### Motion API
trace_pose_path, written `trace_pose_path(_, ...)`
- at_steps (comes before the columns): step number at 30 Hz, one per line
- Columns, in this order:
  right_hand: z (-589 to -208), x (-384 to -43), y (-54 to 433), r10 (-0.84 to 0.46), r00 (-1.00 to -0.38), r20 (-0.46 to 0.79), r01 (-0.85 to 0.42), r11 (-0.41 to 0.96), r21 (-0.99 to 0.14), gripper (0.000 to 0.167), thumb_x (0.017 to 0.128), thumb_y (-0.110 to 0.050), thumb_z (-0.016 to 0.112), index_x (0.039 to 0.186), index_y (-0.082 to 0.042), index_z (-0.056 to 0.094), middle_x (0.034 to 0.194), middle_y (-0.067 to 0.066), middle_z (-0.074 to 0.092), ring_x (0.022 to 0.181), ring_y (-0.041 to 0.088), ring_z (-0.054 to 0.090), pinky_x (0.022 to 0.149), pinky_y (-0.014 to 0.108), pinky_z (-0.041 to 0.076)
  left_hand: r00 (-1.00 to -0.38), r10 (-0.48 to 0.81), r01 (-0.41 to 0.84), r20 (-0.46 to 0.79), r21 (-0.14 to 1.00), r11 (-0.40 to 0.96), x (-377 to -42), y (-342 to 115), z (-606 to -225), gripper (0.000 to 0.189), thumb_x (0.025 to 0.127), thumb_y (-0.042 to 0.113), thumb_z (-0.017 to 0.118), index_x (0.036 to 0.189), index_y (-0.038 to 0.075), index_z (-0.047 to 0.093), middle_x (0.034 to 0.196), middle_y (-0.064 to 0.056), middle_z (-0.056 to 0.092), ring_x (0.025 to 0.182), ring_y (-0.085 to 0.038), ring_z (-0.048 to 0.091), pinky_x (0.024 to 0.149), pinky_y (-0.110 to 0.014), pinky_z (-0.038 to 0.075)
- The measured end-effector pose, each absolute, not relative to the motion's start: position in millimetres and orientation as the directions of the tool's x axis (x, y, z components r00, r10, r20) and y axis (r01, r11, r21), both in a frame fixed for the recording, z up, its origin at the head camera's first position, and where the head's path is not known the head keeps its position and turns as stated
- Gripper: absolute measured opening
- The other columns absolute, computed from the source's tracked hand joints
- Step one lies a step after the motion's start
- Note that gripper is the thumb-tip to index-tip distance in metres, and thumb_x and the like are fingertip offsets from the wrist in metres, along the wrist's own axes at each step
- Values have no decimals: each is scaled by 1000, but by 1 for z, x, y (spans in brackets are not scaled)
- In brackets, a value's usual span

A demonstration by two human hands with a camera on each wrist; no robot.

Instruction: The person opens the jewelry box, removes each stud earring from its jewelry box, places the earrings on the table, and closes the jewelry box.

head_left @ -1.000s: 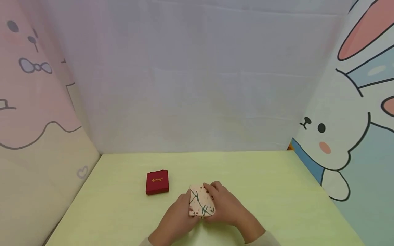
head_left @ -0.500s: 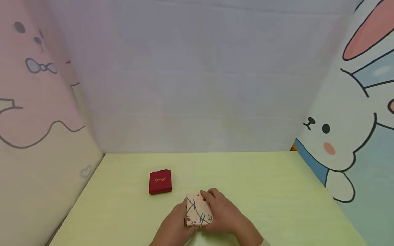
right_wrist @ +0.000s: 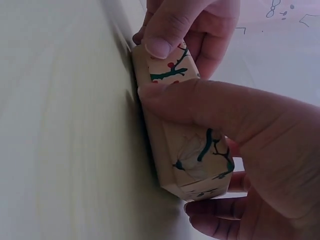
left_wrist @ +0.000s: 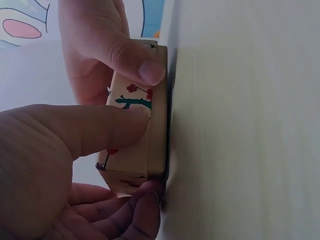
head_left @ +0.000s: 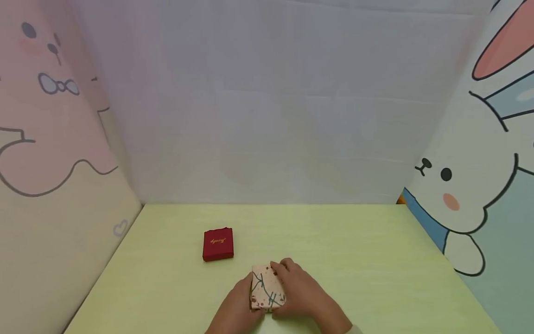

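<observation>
In the head view both hands hold a small cream box (head_left: pixel 262 290) printed with green branches and red flowers, low over the near middle of the table. My left hand (head_left: pixel 237 306) grips its left side and my right hand (head_left: pixel 303 297) its right side. In the left wrist view, the thumbs press the near face of the cream box (left_wrist: pixel 127 160), and other fingers reach round its ends. A seam runs along the side of the cream box (right_wrist: pixel 192 155) in the right wrist view, between a patterned part and a plain rim close to the tabletop.
A dark red square box (head_left: pixel 218 247) with gold lettering lies on the table farther back and to the left. The pale yellow-green table (head_left: pixel 354 250) is bounded by a white back sheet (head_left: pixel 267 116) and side panels with cartoon animals.
The hands and the cream box have come toward the person and slightly left, mostly in the first half second. The grip looks the same. The whole head view has shifted a little.
</observation>
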State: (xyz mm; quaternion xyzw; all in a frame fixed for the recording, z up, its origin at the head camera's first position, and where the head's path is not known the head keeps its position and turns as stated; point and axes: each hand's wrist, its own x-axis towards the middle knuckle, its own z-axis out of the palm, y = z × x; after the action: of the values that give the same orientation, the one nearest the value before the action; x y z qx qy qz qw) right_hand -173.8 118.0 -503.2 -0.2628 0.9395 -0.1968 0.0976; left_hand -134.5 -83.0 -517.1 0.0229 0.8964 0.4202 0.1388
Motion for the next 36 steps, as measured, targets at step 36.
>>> trace_pose_path(36, -508, -167, 114, -572, -820, -14, -532, 770, -354, 108, 71, -74, 79, 158, -21, 43, 139, -4, 51, 116, 16, 53, 92, 39, 51, -977, 122, -55, -175, 760, 648, -127, -85, -544, 117, 72, 39, 95, 160, 4, 27, 153, -17, 43, 130, -36, 51, 106, -61, 41)
